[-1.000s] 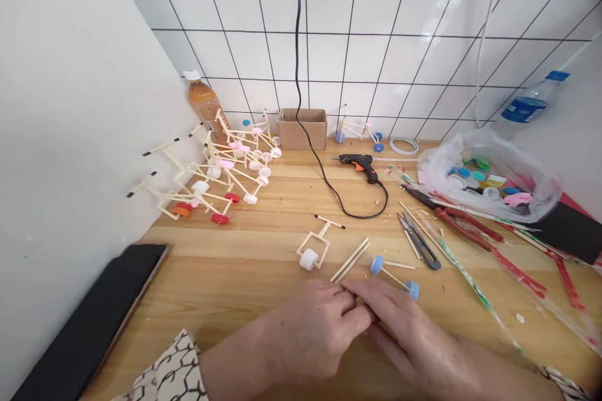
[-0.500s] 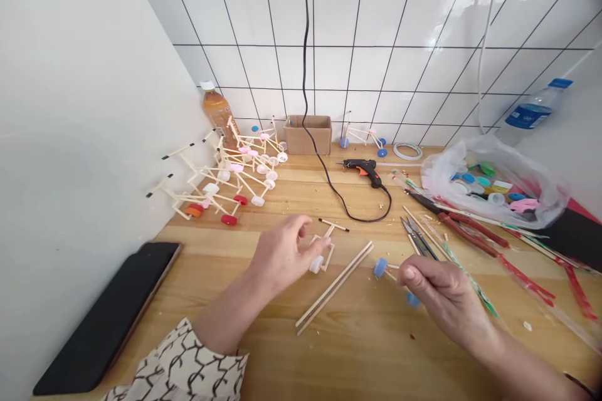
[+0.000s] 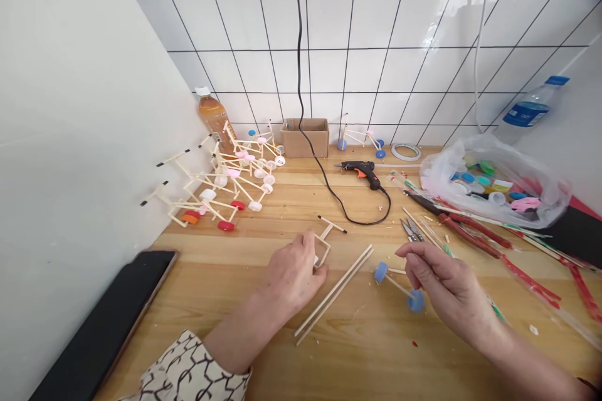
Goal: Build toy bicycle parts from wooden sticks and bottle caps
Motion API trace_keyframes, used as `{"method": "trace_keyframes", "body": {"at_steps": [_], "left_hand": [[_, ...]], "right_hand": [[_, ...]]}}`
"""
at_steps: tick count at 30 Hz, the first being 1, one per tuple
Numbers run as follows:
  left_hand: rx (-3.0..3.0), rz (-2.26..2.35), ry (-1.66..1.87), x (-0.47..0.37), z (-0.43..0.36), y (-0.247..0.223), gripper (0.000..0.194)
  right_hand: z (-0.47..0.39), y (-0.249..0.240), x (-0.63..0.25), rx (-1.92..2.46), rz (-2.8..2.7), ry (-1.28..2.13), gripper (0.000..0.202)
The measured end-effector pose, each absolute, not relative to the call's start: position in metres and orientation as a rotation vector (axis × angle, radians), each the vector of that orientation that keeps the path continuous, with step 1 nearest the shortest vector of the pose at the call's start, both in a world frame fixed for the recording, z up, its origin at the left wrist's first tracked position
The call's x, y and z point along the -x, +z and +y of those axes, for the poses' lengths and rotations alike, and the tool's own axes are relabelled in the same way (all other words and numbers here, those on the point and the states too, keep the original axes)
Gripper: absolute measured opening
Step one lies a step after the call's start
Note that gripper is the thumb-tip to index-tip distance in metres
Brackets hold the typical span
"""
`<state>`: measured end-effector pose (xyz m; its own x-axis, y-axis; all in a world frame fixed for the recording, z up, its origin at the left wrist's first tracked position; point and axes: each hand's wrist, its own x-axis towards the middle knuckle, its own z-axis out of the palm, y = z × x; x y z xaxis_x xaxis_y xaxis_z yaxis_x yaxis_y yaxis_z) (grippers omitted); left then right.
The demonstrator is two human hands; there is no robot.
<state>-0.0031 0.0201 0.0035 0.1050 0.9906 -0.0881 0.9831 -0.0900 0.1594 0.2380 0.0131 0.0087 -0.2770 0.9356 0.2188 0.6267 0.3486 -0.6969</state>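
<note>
Partly beneath the left hand (image 3: 294,272), curled downward with its grip hidden, lies a square pale-wood frame (image 3: 328,247); just right of that hand, two straight wooden sticks (image 3: 333,291); and beside the loosely curled right hand (image 3: 444,288), any hold indiscernible, a blue-wheeled wooden axle (image 3: 399,286).

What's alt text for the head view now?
A person's left hand partly covers a pale wooden stick frame on a wooden table, while the right hand is near a stick axle with two blue round wheels. Two thin pale wooden sticks lie between the hands. Behind are a black glue gun and wheeled pale stick models.
</note>
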Motion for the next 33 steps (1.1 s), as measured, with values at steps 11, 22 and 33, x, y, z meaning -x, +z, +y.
{"method": "trace_keyframes", "body": {"at_steps": [11, 22, 33], "left_hand": [[-2.444, 2.042, 0.269, 0.016, 0.021, 0.011, 0.026], [-2.356, 1.558, -0.041, -0.016, -0.012, 0.017, 0.018], [-2.314, 1.533, -0.292, -0.024, -0.012, 0.011, 0.033]], "right_hand": [[0.017, 0.021, -0.243, 1.395, -2.047, 0.512, 0.028], [0.010, 0.015, -0.245, 1.247, -2.187, 0.391, 0.015], [0.011, 0.012, -0.231, 1.050, -2.249, 0.423, 0.015]]}}
